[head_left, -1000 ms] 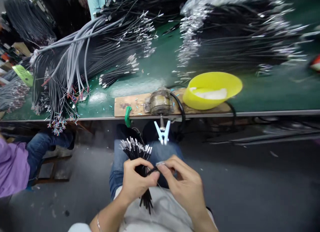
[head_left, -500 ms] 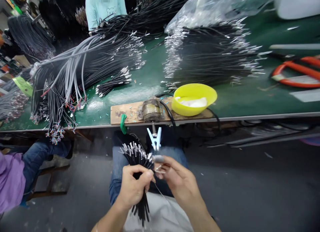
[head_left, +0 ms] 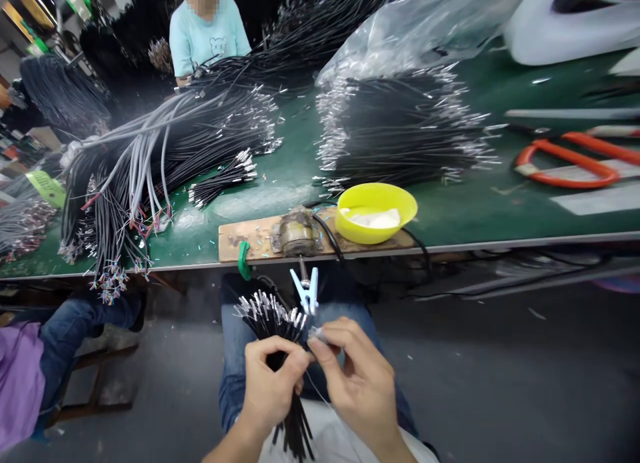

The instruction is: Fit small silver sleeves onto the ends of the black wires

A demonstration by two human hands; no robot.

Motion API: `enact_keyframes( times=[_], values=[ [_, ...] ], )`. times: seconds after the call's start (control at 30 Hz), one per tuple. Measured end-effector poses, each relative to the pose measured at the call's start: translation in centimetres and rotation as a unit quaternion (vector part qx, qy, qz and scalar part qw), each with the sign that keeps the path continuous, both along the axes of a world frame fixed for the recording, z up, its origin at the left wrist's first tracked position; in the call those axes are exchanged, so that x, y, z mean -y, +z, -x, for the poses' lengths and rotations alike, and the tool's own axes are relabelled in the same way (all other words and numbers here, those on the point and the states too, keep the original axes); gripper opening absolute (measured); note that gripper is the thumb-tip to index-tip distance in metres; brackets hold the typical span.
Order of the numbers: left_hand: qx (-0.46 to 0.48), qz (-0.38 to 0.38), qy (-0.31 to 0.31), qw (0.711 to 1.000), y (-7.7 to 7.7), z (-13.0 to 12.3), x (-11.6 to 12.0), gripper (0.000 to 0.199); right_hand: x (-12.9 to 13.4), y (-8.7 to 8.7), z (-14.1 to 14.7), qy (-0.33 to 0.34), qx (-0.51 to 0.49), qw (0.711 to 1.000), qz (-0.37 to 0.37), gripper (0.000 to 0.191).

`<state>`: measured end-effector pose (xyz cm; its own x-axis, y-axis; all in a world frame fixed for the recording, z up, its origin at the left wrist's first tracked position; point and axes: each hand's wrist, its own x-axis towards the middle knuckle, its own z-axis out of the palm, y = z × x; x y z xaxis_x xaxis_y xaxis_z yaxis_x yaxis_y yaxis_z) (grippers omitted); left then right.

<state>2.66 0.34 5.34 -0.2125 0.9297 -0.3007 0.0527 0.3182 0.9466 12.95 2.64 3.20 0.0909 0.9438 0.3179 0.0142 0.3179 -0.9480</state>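
A bundle of black cables (head_left: pixel 267 320) with silvery stripped ends fanned upward is gripped in my left hand (head_left: pixel 273 376); its lower ends hang beneath the fist. Beside it, my right hand (head_left: pixel 357 376) is closed, thumb and forefinger pinched near the left thumb at a cable end; what lies between those fingertips is too small to name. A thin pale strand runs down between the hands. Just above them, a light blue clip (head_left: pixel 307 290) is on the shaft of a small motor (head_left: pixel 297 233), mounted on a wooden board (head_left: pixel 233 243).
On the green table (head_left: pixel 475 216) are a yellow bowl (head_left: pixel 365 233) with white material, a black cable stack (head_left: pixel 395 130), grey cables (head_left: pixel 140 136), a small bundle (head_left: pixel 223 178) and orange-handled pliers (head_left: pixel 565 180). A person (head_left: pixel 210 36) sits opposite; another's purple sleeve (head_left: pixel 20 376) shows left.
My right hand's fingers have curled in, and the thumb has come to the cable end beside my left thumb. The left hand keeps its hold. The view has shifted slightly.
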Motion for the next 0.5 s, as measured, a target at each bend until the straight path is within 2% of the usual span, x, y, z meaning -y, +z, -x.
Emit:
enact_keyframes(
  times=[0.07, 0.13, 0.2, 0.23, 0.3, 0.5],
  values=[
    [0.012, -0.023, -0.009, 1.0, 0.0, 0.4, -0.2, 0.052, -0.3, -0.2, -0.2, 0.092, -0.074, 0.991, 0.062, 0.022],
    [0.0, -0.064, -0.018, 0.998, 0.0, 0.9, -0.4, 0.047, -0.6, -0.7, -0.3, 0.189, -0.179, 0.954, 0.15, 0.03],
    [-0.024, -0.105, -0.025, 0.994, -0.1, 1.2, -0.6, 0.037, -0.9, -1.4, -0.3, 0.238, -0.253, 0.91, 0.228, 0.036],
    [-0.035, -0.119, -0.023, 0.992, -0.1, 1.3, -0.6, 0.033, -1.0, -1.6, -0.3, 0.247, -0.268, 0.895, 0.257, 0.037],
    [-0.052, -0.125, -0.011, 0.991, -0.1, 1.3, -0.7, 0.027, -1.5, -1.7, -0.4, 0.249, -0.269, 0.884, 0.291, 0.038],
    [-0.085, -0.119, -0.016, 0.989, 0.1, 1.3, -0.7, 0.03, -4.5, 0.3, -0.5, 0.167, -0.293, 0.893, 0.298, 0.041]
  ],
)
